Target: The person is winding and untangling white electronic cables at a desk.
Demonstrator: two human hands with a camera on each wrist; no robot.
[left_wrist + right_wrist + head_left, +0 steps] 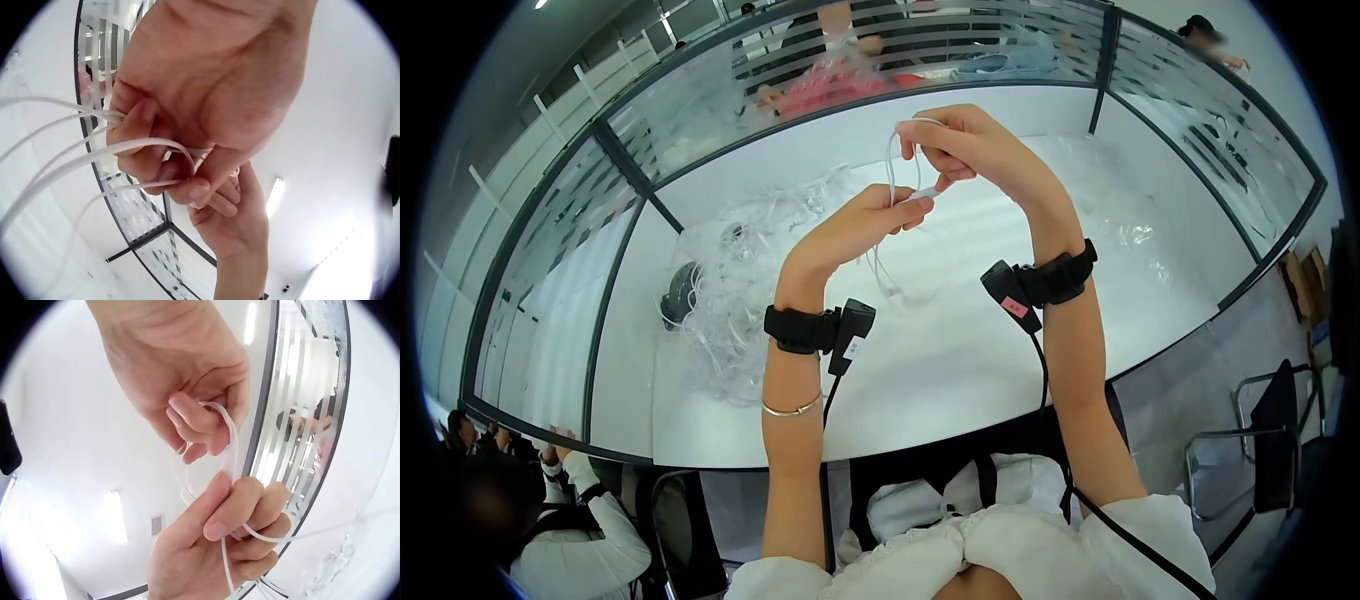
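So the thing being worked on was a thin white cable, held up in the air over the far half of the white table, not resting on it. Both hands were on it. The left hand had it pinched between thumb and finger, with a few strands trailing out past the other fingers. The right hand, a bit nearer the table's far right, had its fingers curled round a loop of the same cable. The rest dangled in loose strands above the middle of the table; couldn't tell if the tips touched down.

My read: this was mid-coil, gathering or tidying the loops by hand. A small pale bit showed between the hands, but whether it was a plug or a tie, no clue. Next move probably called for the left pinch to stay firm while the right drew its loop snug, without letting strands slip or cross.

On the left of the table sat a messy heap of white cables and plastic, with a dark round thing at its outer edge. More clear plastic lay along the table's right side.
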